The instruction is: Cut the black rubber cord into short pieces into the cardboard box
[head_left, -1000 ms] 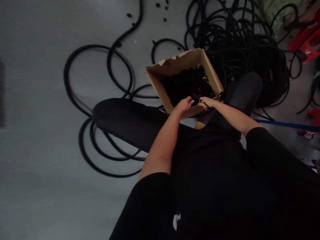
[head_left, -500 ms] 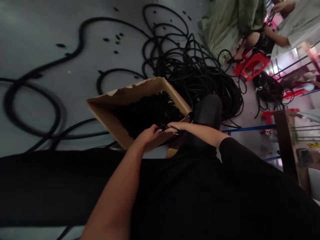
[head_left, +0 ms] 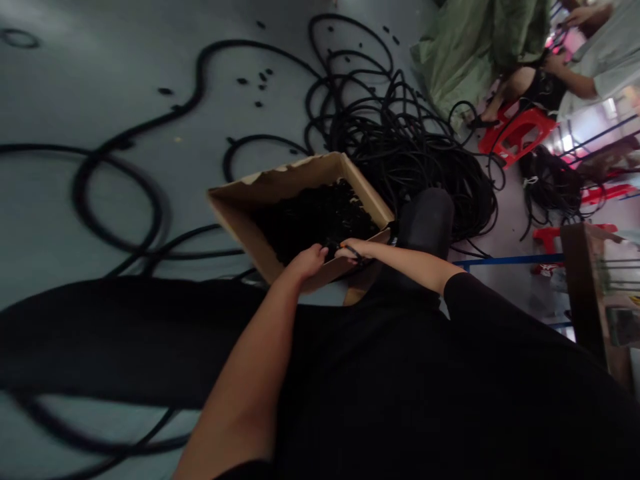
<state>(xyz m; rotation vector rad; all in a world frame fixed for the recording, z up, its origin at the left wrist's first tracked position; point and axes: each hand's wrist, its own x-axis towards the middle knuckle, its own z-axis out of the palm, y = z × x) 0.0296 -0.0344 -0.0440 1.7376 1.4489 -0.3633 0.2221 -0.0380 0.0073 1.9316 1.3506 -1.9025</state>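
Over the near rim of a cardboard box point(head_left: 230, 230), both hands work close together. My left hand point(head_left: 311, 260) is closed on a dark piece, apparently black hose point(head_left: 331, 247); its shape is hard to make out. Just right of it, my right hand point(head_left: 356, 250) is wrapped round a pair of scissors point(head_left: 356, 256) with black and orange handles. The blades meet the dark piece between the hands, but their exact position is unclear. Inside the box lies a heap of small black pieces point(head_left: 320, 210).
A tangled pile of black hose point(head_left: 425, 153) lies behind the box, with loops point(head_left: 115, 147) stretching left over the grey floor. Small black bits point(head_left: 243, 81) are scattered there. Further right are a red stool point(head_left: 520, 137), a seated person point(head_left: 575, 73) and a wooden-edged table point(head_left: 580, 287).
The view has shifted, so the box and floor sit further right. Both hands stay at the box rim, and the left hand has turned slightly, its fingers more closed.
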